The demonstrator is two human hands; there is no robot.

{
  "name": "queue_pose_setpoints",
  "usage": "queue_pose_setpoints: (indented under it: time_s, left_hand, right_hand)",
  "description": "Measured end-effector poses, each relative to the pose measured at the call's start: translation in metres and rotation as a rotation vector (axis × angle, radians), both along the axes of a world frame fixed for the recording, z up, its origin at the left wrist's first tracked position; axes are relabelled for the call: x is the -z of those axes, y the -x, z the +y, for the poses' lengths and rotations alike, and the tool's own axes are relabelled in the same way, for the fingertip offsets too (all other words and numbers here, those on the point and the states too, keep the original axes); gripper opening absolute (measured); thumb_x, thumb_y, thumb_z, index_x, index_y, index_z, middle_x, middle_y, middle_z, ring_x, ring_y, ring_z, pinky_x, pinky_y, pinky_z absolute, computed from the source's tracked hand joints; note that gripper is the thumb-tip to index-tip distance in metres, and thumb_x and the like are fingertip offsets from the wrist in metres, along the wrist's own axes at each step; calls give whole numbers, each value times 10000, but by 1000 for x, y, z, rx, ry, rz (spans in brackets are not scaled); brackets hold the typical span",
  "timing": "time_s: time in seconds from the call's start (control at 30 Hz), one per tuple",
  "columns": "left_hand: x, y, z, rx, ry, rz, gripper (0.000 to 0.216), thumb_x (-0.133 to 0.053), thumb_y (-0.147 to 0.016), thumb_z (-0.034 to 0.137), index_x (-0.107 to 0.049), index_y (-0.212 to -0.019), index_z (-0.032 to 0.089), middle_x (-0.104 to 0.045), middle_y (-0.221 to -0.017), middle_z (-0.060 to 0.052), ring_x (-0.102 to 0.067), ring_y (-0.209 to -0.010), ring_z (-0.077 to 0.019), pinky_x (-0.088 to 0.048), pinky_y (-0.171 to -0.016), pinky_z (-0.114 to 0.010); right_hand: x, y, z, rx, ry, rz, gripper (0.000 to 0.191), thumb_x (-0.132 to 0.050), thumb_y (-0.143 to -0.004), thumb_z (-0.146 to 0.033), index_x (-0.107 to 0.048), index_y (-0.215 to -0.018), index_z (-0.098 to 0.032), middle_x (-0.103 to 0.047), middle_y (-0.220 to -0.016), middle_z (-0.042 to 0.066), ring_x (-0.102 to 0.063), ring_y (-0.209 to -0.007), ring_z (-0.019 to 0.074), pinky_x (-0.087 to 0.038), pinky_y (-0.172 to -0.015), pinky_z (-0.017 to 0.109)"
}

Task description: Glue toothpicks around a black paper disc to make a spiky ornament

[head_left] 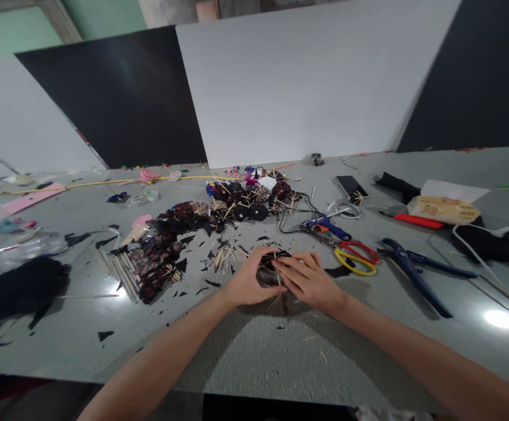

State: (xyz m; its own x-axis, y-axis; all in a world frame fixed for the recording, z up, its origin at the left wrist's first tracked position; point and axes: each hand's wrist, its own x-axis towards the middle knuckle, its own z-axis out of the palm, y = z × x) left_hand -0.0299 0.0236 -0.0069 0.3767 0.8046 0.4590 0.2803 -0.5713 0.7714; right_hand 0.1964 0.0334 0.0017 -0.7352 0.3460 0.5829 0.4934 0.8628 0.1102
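Low over the middle of the grey table, my left hand point(251, 282) and my right hand point(309, 279) meet around a small dark piece with thin wooden sticks point(276, 257). The left thumb and fingers curve about its left side. My right fingers press on it from the right, and they cover much of its shape. Several loose sticks point(224, 256) lie just left of the hands. Behind them sits a pile of dark fabric bundles point(237, 196), some with sticks fanned out like spokes. Dark patterned fabric scraps point(155, 266) lie farther left, beside them some pale rods point(120, 272).
On the right are scissors with red and yellow handles point(355, 258), a blue glue gun point(324, 225), blue pliers point(416, 269), a phone point(351, 186) and a yellow packet point(443, 209). Black cloth point(17, 292) lies at left. A yellow cord point(105, 182) runs along the back, before standing panels point(298, 88).
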Motion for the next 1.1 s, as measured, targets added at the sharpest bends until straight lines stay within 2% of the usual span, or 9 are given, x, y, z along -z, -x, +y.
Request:
queue_pose_setpoints:
  time_s: [0.13,0.3,0.53,0.8,1.0,1.1]
  left_hand:
    - [-1,0,0,9,-6,0,779,-853,-764,417,-460,-1414,247,-537,-1404,-145,-552,-1301,-328,-467,-1125,-547]
    - [-1,0,0,9,-14,6,766,-852,-768,414,-465,-1405,241,-542,-1392,-146,-554,-1297,-327,-466,-1127,-542]
    - [0,0,0,-8,-13,12,790,-852,-768,420,-450,-1426,245,-539,-1406,-146,-553,-1304,-331,-460,-1130,-550]
    - [3,0,0,-7,-5,-4,809,-851,-771,410,-433,-1444,245,-519,-1438,-147,-540,-1332,-335,-439,-1154,-549]
    - [6,1,-1,-27,16,-8,901,-866,-759,433,-382,-1496,251,-500,-1486,-162,-516,-1370,-356,-425,-1166,-557]
    - [7,1,0,-21,-2,-10,850,-859,-767,411,-409,-1471,253,-513,-1463,-154,-531,-1350,-345,-433,-1160,-555]
  right_hand:
    - [1,0,0,2,22,41,446,-521,-1035,-205,-573,-1479,-200,-722,-1276,124,-613,-1162,264,-517,-985,454]
    - [1,0,-1,3,22,47,397,-533,-1036,-211,-619,-1420,-159,-721,-1276,128,-601,-1158,275,-493,-997,453]
    - [-1,0,0,-12,17,34,397,-499,-1050,-204,-602,-1429,-140,-717,-1274,136,-601,-1161,268,-485,-1006,444]
    - [0,0,0,-5,-4,8,453,-523,-1031,-188,-560,-1482,-168,-709,-1289,134,-598,-1188,269,-494,-1003,448]
    - [-3,1,-1,2,0,13,391,-489,-1055,-196,-607,-1425,-153,-718,-1275,127,-603,-1157,266,-479,-999,439]
    - [-3,1,0,-5,12,17,392,-489,-1056,-198,-608,-1428,-161,-719,-1277,123,-600,-1167,266,-478,-1001,436]
